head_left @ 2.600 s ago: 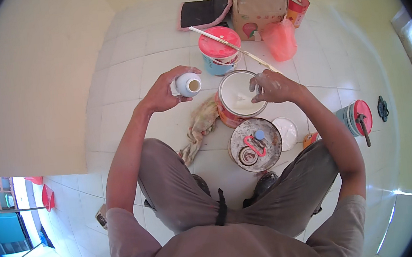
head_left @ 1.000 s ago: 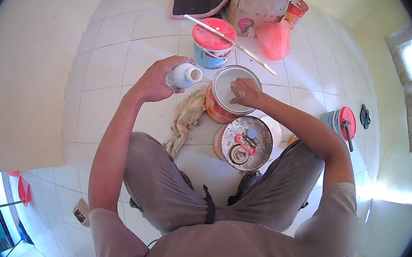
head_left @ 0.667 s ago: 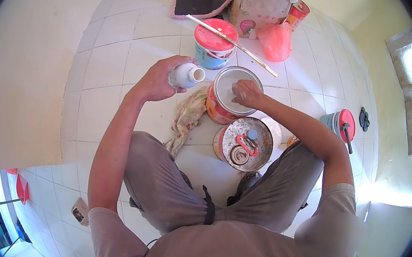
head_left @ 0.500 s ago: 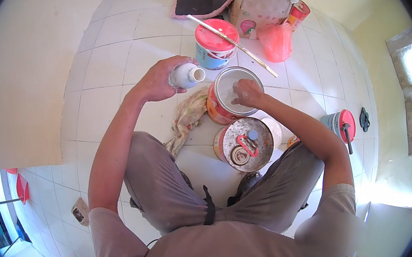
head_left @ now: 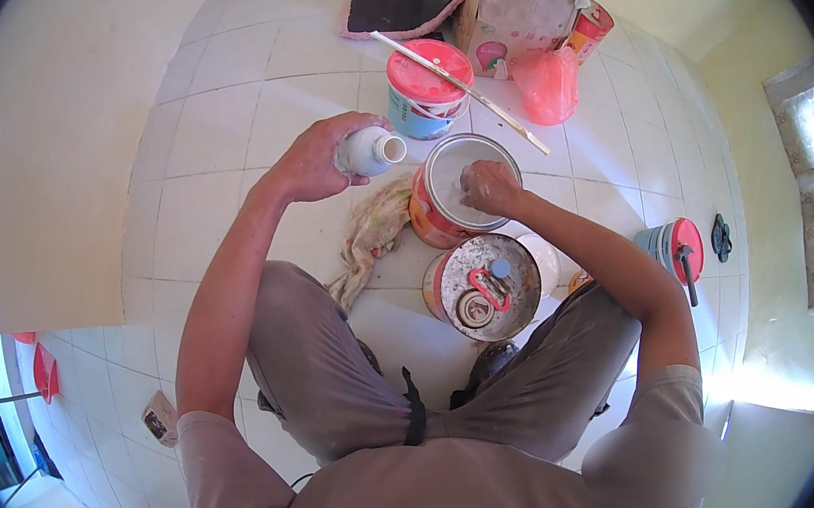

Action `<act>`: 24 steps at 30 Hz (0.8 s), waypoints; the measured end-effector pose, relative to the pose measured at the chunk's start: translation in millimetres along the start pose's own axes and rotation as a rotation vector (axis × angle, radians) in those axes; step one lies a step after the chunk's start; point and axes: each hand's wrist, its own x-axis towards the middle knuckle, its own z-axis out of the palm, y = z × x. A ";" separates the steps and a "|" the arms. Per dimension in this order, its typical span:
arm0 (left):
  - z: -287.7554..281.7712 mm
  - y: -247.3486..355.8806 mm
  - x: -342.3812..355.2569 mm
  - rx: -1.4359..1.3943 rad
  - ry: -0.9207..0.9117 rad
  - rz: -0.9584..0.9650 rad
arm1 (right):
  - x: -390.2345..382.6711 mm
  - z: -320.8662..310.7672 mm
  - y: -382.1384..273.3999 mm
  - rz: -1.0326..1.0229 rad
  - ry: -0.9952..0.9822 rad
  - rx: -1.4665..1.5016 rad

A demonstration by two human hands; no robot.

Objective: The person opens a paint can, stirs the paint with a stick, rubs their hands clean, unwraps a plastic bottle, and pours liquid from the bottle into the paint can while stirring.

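My left hand (head_left: 323,159) is wrapped round a white plastic bottle (head_left: 365,153), tilted on its side with its open mouth facing right, beside the open can (head_left: 426,217). My right hand (head_left: 491,189) is down inside that can's mouth over pale, whitish contents, its fingers curled; whatever they may hold is hidden. A stained cloth (head_left: 366,243) lies left of the can. Just in front stands a dirty metal tin (head_left: 507,308) with a red handle and a blue cap on top, a white lid (head_left: 540,256) partly behind it.
Behind are a red-lidded bucket (head_left: 420,109) with a long stick (head_left: 507,119) across it, a cardboard box (head_left: 513,20), a dark mat (head_left: 395,2) and a pink bag (head_left: 548,85). Another bucket (head_left: 660,252) with a hammer (head_left: 689,274) stands right, near a black object (head_left: 721,238). A wall (head_left: 50,162) is left.
Since 2.6 seconds ago my right hand has gone from the rim down into the can, and the bottle has tilted further rightward. In the last second both hands have barely moved.
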 end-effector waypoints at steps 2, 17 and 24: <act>-0.2 -1.4 -0.5 0.004 0.015 0.022 | 1.0 1.2 0.7 -0.033 0.040 0.012; 0.4 -2.7 0.2 0.010 0.017 0.026 | -3.5 -26.9 12.3 0.010 0.066 0.054; 0.7 -4.9 -0.1 0.035 0.018 0.023 | 1.4 -45.0 -3.3 -0.033 -0.048 -0.079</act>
